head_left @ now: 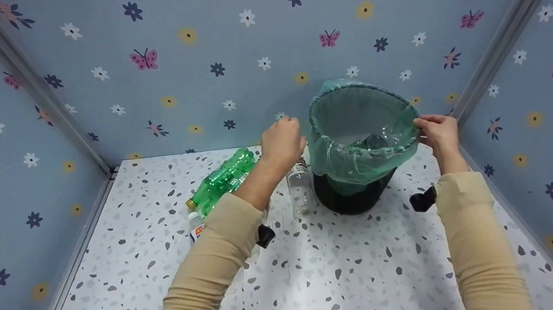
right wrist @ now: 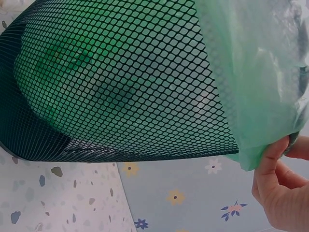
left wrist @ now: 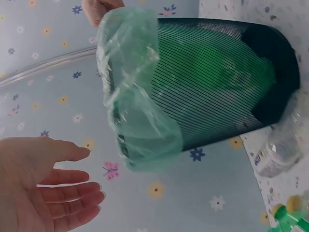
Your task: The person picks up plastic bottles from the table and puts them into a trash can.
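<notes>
While pinched at its far rim by right hand (head_left: 440, 131), thumb and fingers (right wrist: 270, 166) closed on green bag liner (head_left: 355, 161): black mesh bin (head_left: 352, 196), standing on speckled tabletop (head_left: 313, 269), liner folded over rim. Left hand (head_left: 281, 142): just beside bin's opposite rim, fingers straight and spread, holding nothing. Clear plastic bottle (head_left: 300, 187): upright, touching or nearly touching bin's base, below left hand. Green plastic bottles (head_left: 222, 178): lying on their sides, further out from bin past clear bottle.
</notes>
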`<state>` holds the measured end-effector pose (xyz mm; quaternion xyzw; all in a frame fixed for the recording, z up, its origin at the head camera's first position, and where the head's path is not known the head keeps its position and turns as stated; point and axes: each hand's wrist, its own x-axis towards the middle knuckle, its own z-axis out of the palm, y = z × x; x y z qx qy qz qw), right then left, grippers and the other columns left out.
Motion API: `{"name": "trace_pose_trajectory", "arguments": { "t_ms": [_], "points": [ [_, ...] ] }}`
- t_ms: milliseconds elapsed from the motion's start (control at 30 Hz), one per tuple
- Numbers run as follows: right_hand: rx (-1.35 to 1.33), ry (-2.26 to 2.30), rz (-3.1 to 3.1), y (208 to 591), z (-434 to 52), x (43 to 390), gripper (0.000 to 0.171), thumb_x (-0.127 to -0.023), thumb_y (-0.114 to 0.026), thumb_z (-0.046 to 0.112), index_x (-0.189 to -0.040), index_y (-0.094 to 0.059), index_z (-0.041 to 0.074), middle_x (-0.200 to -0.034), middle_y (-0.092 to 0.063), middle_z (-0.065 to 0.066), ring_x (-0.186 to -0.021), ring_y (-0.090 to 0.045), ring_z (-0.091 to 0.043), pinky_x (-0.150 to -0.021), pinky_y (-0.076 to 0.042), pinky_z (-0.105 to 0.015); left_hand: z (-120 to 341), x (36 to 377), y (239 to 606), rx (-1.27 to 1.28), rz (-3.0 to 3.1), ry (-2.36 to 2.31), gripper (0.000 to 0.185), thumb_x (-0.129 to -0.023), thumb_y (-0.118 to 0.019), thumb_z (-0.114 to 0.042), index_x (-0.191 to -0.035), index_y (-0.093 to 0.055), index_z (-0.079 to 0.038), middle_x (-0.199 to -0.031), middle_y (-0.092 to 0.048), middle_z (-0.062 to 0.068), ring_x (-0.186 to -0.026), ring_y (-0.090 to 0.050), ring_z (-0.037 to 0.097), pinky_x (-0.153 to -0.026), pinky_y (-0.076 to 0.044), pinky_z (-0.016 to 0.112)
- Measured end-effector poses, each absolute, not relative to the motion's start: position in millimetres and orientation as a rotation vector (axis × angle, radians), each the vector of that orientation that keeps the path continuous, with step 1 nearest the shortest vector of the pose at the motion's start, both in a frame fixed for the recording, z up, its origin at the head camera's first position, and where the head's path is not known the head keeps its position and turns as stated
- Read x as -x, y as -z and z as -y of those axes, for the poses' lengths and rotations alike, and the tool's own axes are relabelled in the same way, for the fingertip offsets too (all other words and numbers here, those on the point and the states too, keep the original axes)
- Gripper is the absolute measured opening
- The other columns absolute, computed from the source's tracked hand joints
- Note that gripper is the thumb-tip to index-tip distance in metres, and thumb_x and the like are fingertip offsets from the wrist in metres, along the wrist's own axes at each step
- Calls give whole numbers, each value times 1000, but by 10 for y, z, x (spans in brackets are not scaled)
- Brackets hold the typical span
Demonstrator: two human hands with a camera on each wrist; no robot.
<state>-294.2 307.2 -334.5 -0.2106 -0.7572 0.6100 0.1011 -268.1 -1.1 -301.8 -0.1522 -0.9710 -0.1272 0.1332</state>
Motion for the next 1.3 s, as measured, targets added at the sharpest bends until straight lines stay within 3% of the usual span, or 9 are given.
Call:
{"name": "trace_pose_trajectory", "arguments": {
  "t_ms": [167, 567, 967, 1300],
  "points": [
    [627, -1804, 2228, 3355, -3081, 2961, 40, -86, -57, 16, -119, -50, -4, -87, -52, -3, -64, -55, -5, -54, -46, -17, 258, 2662, 3173, 320, 2826, 382, 25, -83, -60, -21, -96, -62, 0, -96, -61, 13, -85, -60, 29, -68, -49, 42],
    [599, -1848, 2183, 3364, -3077, 2942, 36, -86, -58, 15, -116, -52, -2, -89, -51, -3, -67, -54, -7, -53, -45, -16, 785, 2554, 3582, 151, 2862, 435, 43, -84, -59, -22, -116, -51, 7, -108, -53, 19, -93, -53, 31, -69, -49, 43],
    [631, -1849, 2199, 3376, -3075, 2947, 37, -86, -57, 16, -117, -51, -2, -88, -51, -3, -67, -55, -8, -52, -46, -15, 1266, 2421, 4130, -111, 2861, 550, 56, -77, -67, -23, -115, -47, 12, -104, -49, 25, -94, -50, 38, -72, -45, 49],
    [628, -1820, 2240, 3362, -3087, 2939, 31, -86, -57, 18, -113, -54, 1, -92, -51, -4, -70, -55, -9, -54, -46, -14, 1493, 2315, 4490, -322, 2926, 700, 71, -74, -71, -27, -119, -38, 16, -113, -37, 33, -104, -41, 45, -71, -44, 55]
  ]
}}
